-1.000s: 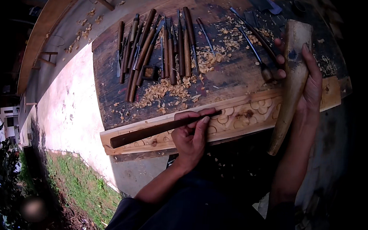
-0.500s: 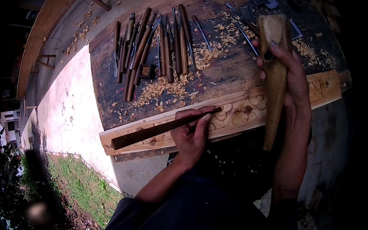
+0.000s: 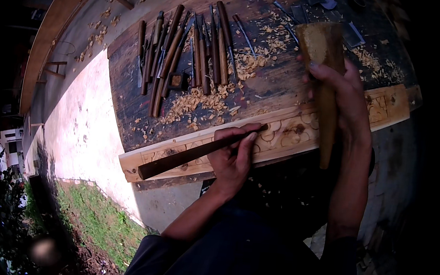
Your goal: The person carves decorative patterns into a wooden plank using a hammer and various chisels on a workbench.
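My left hand (image 3: 230,167) is closed round a long dark chisel (image 3: 181,157), which slants across a pale wooden board (image 3: 382,105) carved with curved outlines. The chisel's narrow end is over the carving at the board's middle; whether it touches the wood I cannot tell. My right hand (image 3: 341,93) grips a worn, tapering wooden mallet (image 3: 321,44) raised over the board's right half, its thick head toward the top of the view and its narrow end hanging down. The board lies along the near edge of a dark workbench (image 3: 121,97).
Several wooden-handled chisels (image 3: 174,34) lie in rows among wood shavings (image 3: 196,104), with a small dark square block (image 3: 178,81). More metal tools (image 3: 354,35) rest at the back right. A curved wooden plank on legs (image 3: 47,44) stands at left, above pale pavement beside grass.
My right hand and the mallet have swung leftward over the board, and the mallet's lower end has risen. My left hand and the chisel have shifted slightly right and up.
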Motion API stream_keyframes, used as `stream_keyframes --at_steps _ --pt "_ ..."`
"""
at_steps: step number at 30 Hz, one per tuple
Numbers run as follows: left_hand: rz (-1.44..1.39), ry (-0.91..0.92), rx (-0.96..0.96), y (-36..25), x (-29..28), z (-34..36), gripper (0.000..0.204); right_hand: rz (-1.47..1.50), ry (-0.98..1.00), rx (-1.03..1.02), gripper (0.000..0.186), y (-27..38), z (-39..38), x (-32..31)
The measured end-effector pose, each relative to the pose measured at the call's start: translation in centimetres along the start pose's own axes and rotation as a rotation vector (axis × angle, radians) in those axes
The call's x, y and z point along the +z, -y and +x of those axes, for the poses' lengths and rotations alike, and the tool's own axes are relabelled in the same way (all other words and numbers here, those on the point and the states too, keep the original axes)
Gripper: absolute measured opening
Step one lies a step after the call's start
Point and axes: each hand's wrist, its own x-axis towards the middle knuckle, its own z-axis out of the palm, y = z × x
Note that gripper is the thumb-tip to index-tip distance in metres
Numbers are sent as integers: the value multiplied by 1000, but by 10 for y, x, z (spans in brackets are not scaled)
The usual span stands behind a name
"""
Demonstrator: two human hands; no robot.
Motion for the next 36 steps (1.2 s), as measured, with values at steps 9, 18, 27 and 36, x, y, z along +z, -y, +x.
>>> stream_keyframes --at_steps 9,18,27,36 --pt "74 29 -18 0 -3 2 21 -205 16 -136 49 0 -4 16" --pt "72 54 -107 -11 -5 9 18 -607 72 -579 67 27 -9 57" --pt "311 21 23 -8 -8 11 15 -1282 251 -1162 79 83 -8 120" --pt "612 120 233 27 -30 -7 46 -861 366 -1508 49 122 -21 171"
